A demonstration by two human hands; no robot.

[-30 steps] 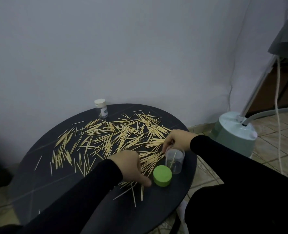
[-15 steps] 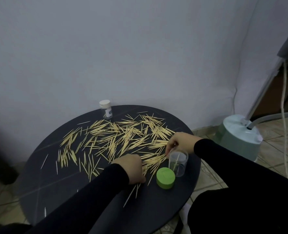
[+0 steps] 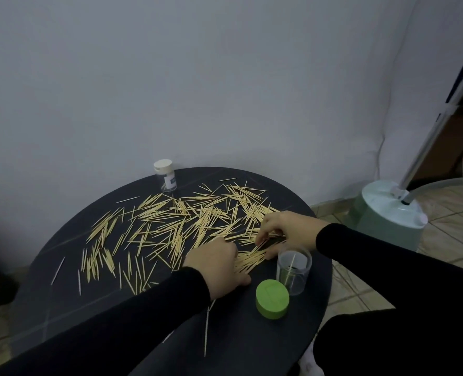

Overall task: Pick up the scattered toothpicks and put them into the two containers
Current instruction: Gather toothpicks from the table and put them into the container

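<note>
Many pale toothpicks (image 3: 176, 223) lie scattered over the round dark table (image 3: 252, 335). An open clear container (image 3: 294, 271) stands near the table's right edge with a few toothpicks inside; its green lid (image 3: 272, 298) lies in front of it. A second small clear container with a white cap (image 3: 165, 179) stands at the back by the wall. My left hand (image 3: 214, 268) rests on a bunch of toothpicks beside the lid, fingers curled over them. My right hand (image 3: 284, 230) reaches down behind the open container and pinches toothpicks with its fingertips.
A pale green appliance base (image 3: 390, 213) with a metal pole and a hose stands on the tiled floor right of the table. The wall runs close behind the table. One toothpick (image 3: 206, 332) lies alone near the front edge.
My right hand has let go of the open container and moved left onto the toothpicks. My left hand has shifted slightly along the pile near the lid.
</note>
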